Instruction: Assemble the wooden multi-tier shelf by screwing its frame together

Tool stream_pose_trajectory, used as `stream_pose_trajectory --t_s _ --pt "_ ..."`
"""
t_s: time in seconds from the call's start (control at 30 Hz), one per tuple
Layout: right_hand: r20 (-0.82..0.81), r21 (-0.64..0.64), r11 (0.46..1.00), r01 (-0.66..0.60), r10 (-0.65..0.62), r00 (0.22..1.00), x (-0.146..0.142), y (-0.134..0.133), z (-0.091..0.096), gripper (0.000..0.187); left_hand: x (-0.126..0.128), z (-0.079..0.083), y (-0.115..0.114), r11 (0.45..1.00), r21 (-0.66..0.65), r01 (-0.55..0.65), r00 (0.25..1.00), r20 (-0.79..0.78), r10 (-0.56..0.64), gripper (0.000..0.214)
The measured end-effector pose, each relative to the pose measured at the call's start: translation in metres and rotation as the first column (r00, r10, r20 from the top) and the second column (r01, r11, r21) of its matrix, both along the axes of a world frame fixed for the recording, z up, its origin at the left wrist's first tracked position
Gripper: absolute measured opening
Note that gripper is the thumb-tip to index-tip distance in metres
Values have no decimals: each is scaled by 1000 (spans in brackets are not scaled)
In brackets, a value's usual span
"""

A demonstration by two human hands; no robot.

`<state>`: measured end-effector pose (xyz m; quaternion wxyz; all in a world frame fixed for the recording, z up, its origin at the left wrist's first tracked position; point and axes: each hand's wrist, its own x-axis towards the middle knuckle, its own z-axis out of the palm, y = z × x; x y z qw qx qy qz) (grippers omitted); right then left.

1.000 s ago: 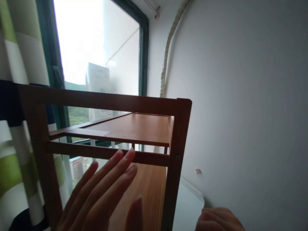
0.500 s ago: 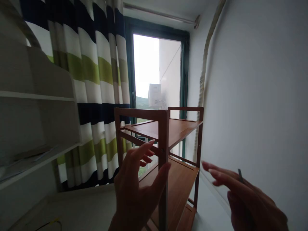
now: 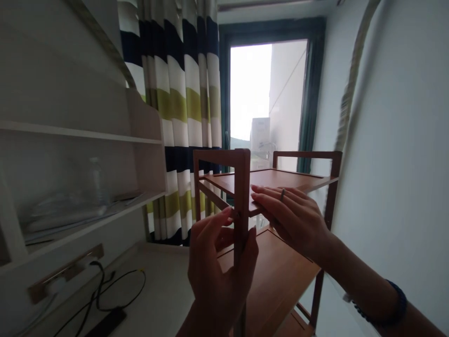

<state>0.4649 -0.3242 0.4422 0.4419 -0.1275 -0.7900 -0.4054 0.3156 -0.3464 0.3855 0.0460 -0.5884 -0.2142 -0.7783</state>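
Observation:
A brown wooden shelf rack (image 3: 273, 262) with several tiers stands in front of me. My left hand (image 3: 222, 262) is wrapped round its near upright post (image 3: 242, 187), thumb on the right side and fingertips on the left, just below the level of the top shelf. A small round fastener (image 3: 238, 215) shows on the post there. My right hand (image 3: 291, 213) lies with its fingers stretched out over the near right edge of the top shelf (image 3: 271, 178). It wears a ring (image 3: 282, 194), and its thumb is hidden.
A white shelf unit (image 3: 145, 117) with a clear bottle (image 3: 96, 180) is at the left. Below are a power socket strip (image 3: 66, 271) and black cables (image 3: 100, 290) on a white desktop (image 3: 154, 281). A striped curtain (image 3: 178, 126) and window (image 3: 250, 89) lie behind; a white wall (image 3: 403, 140) bounds the right.
My right hand has moved left from beside the rack onto the top shelf's edge. My left hand has closed in round the post. The view has turned left.

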Motion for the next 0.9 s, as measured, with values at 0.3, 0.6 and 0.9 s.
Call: stream_pose_trajectory --t_s 0.3,0.6,0.9 --pt "2 -18 996 -90 90 996 3 3 1 20 4 -2 -8 970 66 -232 971 76 227 43" --pt "8 -28 990 -137 137 990 6 8 1 23 0 -2 -7 945 144 -295 955 18 296 50" --pt "-4 -24 994 -102 102 995 8 3 2 19 -2 -6 -8 975 55 -214 976 44 211 55"
